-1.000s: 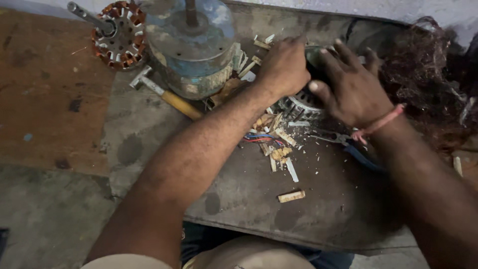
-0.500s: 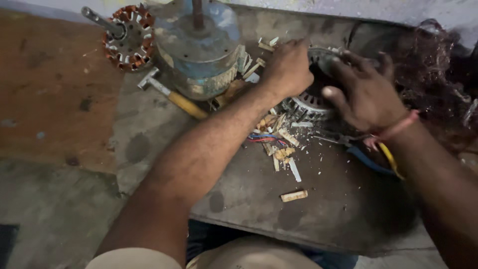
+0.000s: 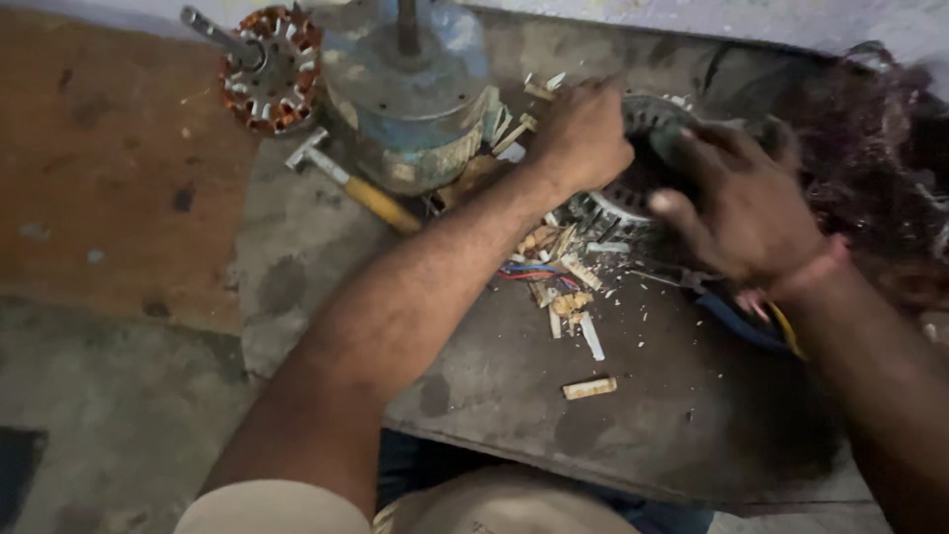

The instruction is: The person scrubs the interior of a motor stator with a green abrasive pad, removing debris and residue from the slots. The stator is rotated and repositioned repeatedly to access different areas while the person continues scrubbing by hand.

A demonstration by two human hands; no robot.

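Both hands on the round motor stator at the far right of the desk.
Left hand clamps its left rim; right hand lies spread on its right side, equally near.

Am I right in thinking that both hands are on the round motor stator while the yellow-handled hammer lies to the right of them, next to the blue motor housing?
Not quite: the head view shows the yellow-handled hammer lying to the left of the hands, not the right. The rest holds: the left hand and right hand are both on the round motor stator, and the hammer lies beside the blue motor housing.
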